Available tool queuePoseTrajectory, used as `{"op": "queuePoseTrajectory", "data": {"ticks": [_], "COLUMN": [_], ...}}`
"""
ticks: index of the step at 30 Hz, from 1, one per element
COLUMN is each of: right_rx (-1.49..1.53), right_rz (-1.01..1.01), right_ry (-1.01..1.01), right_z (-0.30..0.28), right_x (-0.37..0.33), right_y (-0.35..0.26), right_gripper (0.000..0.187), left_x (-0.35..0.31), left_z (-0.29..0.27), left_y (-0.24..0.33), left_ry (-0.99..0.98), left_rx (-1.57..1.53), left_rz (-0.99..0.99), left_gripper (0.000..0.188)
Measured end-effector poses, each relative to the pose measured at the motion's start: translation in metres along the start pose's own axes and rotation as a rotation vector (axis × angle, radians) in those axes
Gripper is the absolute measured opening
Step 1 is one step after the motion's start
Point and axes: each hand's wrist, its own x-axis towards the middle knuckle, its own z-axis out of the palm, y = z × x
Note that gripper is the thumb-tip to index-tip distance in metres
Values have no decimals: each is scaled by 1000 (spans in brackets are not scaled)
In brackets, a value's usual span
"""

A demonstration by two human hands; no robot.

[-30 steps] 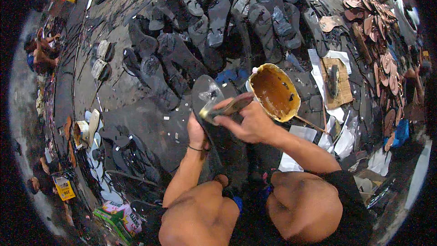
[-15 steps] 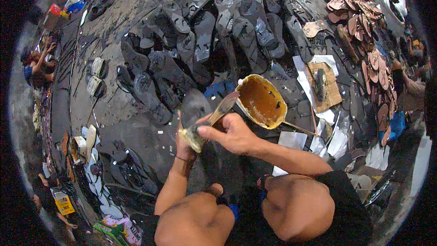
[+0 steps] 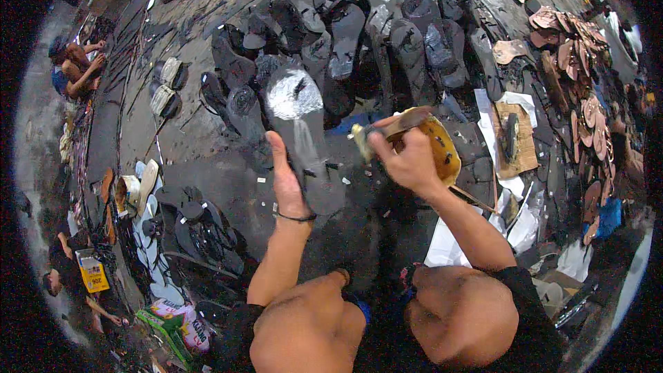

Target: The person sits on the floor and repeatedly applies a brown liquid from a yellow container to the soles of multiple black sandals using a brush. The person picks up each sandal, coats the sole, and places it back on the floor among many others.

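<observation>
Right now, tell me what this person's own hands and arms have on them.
Both the left hand and the right hand are bare, without gloves. A thin dark wristband circles the left wrist; none shows on the right. The forearms are uncovered. Dark cloth shows near the right elbow, perhaps a sleeve.

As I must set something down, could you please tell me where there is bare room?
Left of the left hand, mostly bare ground lies between the black slipper soles and the black slippers. Another patch lies between that hand and the right hand. Beyond, soles crowd the ground; at right, the glue tub, white paper and tan soles do.
</observation>
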Motion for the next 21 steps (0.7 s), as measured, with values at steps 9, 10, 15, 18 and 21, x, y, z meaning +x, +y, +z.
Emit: {"op": "queuePoseTrajectory", "data": {"ticks": [9, 10, 15, 18, 21], "right_rx": [228, 142, -168, 39, -20], "right_rz": [-125, -240, -190, -186, -452], "right_ry": [-127, -160, -48, -34, -296], "right_z": [19, 26, 3, 14, 23], "right_x": [-5, -27, -1, -17, -27], "right_y": [-44, -42, -4, -27, -41], "right_gripper": [23, 23, 22, 20, 22], "left_x": [22, 29, 14, 20, 28], "left_z": [-24, -30, -9, -14, -41], "left_y": [-9, -2, 7, -8, -19], "left_ry": [-137, -149, -159, 8, -99], "left_rx": [-121, -117, -60, 103, 16], "left_rz": [-70, -52, 75, 91, -99], "left_gripper": [65, 64, 57, 59, 62]}}
